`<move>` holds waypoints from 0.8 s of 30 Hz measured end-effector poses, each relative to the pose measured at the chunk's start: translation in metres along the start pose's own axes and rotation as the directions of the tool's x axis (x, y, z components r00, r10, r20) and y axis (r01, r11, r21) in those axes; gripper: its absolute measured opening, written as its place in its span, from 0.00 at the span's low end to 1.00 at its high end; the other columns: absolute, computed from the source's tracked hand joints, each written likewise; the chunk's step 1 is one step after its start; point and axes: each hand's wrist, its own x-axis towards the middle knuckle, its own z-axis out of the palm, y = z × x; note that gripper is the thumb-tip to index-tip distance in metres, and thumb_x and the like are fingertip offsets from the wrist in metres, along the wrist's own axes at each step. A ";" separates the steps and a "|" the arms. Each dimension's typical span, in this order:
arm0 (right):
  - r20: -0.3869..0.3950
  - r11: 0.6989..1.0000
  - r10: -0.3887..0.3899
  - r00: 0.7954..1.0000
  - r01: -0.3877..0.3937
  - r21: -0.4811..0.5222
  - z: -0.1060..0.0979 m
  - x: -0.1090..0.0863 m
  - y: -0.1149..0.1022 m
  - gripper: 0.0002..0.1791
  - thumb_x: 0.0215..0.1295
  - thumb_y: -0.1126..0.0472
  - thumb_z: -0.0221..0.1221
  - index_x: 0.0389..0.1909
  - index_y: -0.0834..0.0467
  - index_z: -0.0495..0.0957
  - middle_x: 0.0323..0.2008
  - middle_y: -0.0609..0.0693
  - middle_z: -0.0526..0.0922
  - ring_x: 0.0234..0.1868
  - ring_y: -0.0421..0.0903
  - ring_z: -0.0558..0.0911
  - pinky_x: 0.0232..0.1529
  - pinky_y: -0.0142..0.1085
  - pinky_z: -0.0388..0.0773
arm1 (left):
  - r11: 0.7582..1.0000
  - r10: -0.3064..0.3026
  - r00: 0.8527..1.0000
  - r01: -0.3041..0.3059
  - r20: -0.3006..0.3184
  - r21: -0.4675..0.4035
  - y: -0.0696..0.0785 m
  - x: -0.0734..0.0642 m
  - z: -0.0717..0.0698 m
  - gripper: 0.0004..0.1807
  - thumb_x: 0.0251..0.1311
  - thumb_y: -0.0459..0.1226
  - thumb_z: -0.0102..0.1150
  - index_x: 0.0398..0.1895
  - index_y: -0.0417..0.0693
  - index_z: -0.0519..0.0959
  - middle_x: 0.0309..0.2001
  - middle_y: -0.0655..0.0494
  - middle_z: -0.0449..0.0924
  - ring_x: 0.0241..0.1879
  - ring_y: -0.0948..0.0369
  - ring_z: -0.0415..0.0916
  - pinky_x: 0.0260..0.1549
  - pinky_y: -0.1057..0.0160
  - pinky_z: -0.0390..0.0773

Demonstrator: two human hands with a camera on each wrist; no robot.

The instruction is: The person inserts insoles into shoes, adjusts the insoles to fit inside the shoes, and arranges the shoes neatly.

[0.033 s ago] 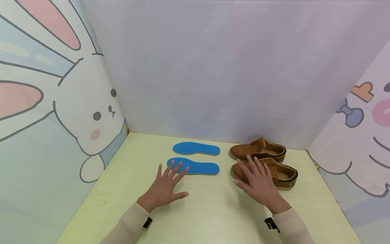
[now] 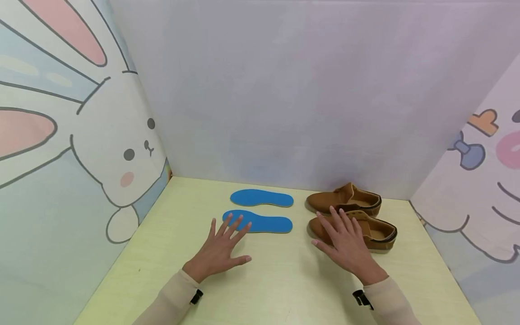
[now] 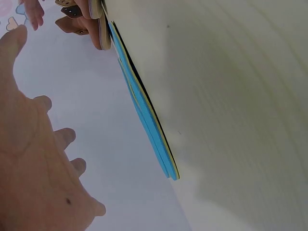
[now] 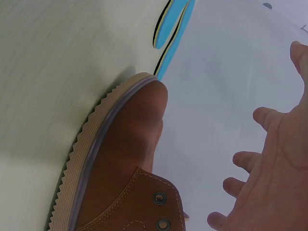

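Two blue insoles lie flat side by side, toes to the left: a far insole (image 2: 262, 197) and a near insole (image 2: 272, 224). My left hand (image 2: 219, 252) hovers with fingers spread, overlapping the near insole's toe end in the head view; it holds nothing. To the right stand two brown lace-up shoes without laces, the far shoe (image 2: 325, 201) and the near shoe (image 2: 382, 244), toes left. Above the near shoe, my right hand (image 2: 345, 246) is spread and empty. In the right wrist view, a gap separates its fingers from the shoe's eyelets (image 4: 160, 198).
A pale wood-grain table (image 2: 280, 289) carries everything. Behind it rises a plain whitish wall panel (image 2: 284, 99). Side panels with a cartoon rabbit (image 2: 109, 135) on the left and another white cartoon figure (image 2: 475, 194) on the right close in the table.
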 end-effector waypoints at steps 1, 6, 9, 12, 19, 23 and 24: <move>-0.003 1.000 0.001 1.000 -0.001 -0.001 0.000 0.000 0.000 0.43 0.69 0.32 0.55 0.79 0.47 0.59 0.80 0.59 0.47 0.78 0.66 0.47 0.69 0.70 0.42 | 1.000 0.004 1.000 -0.004 0.000 0.006 0.000 0.000 0.000 0.50 0.65 0.72 0.45 0.83 0.63 0.48 0.81 0.50 0.46 0.79 0.41 0.41 0.66 0.24 0.40; -0.009 1.000 0.004 1.000 -0.004 -0.003 0.001 0.000 0.000 0.42 0.70 0.32 0.55 0.80 0.45 0.59 0.79 0.61 0.49 0.78 0.66 0.47 0.69 0.70 0.43 | 0.999 0.030 0.999 -0.030 -0.034 0.013 -0.001 0.000 -0.001 0.49 0.65 0.72 0.45 0.83 0.59 0.52 0.80 0.48 0.50 0.78 0.40 0.44 0.65 0.23 0.45; -0.006 1.000 0.009 1.000 -0.009 0.001 0.002 -0.001 0.000 0.42 0.70 0.32 0.55 0.80 0.44 0.58 0.79 0.61 0.49 0.78 0.66 0.47 0.69 0.70 0.43 | 0.999 0.041 0.998 -0.041 -0.044 0.001 -0.001 -0.001 -0.001 0.49 0.65 0.72 0.44 0.82 0.59 0.53 0.80 0.46 0.52 0.78 0.40 0.45 0.65 0.23 0.45; -0.008 1.000 0.009 1.000 -0.009 -0.004 -0.001 0.000 0.001 0.43 0.70 0.32 0.55 0.80 0.43 0.57 0.79 0.61 0.49 0.78 0.66 0.47 0.69 0.70 0.43 | 0.999 0.042 0.998 -0.043 -0.049 -0.012 0.000 -0.001 -0.002 0.49 0.65 0.72 0.44 0.82 0.59 0.53 0.79 0.46 0.52 0.78 0.39 0.45 0.65 0.22 0.43; -0.027 1.000 0.008 1.000 -0.008 0.003 -0.001 -0.003 0.001 0.42 0.69 0.32 0.55 0.80 0.44 0.59 0.79 0.61 0.50 0.77 0.67 0.48 0.69 0.71 0.44 | 0.999 0.034 0.999 -0.034 -0.040 0.000 0.002 -0.001 -0.005 0.48 0.66 0.72 0.42 0.82 0.58 0.53 0.80 0.46 0.51 0.78 0.41 0.44 0.65 0.23 0.44; -0.036 1.000 0.005 0.999 -0.005 0.012 -0.001 -0.007 0.003 0.43 0.68 0.32 0.57 0.79 0.46 0.61 0.79 0.61 0.50 0.77 0.67 0.49 0.69 0.70 0.42 | 0.999 0.041 0.998 -0.041 -0.049 -0.009 0.002 0.000 -0.005 0.48 0.66 0.72 0.42 0.82 0.58 0.54 0.80 0.46 0.51 0.78 0.40 0.45 0.66 0.24 0.44; -0.036 1.000 0.004 0.999 -0.004 0.013 -0.001 -0.008 0.003 0.43 0.68 0.32 0.57 0.79 0.46 0.61 0.79 0.61 0.51 0.77 0.67 0.49 0.70 0.70 0.42 | 0.999 0.045 0.998 -0.046 -0.052 -0.009 0.002 0.000 -0.005 0.48 0.66 0.72 0.42 0.82 0.58 0.55 0.79 0.46 0.52 0.78 0.40 0.45 0.66 0.24 0.45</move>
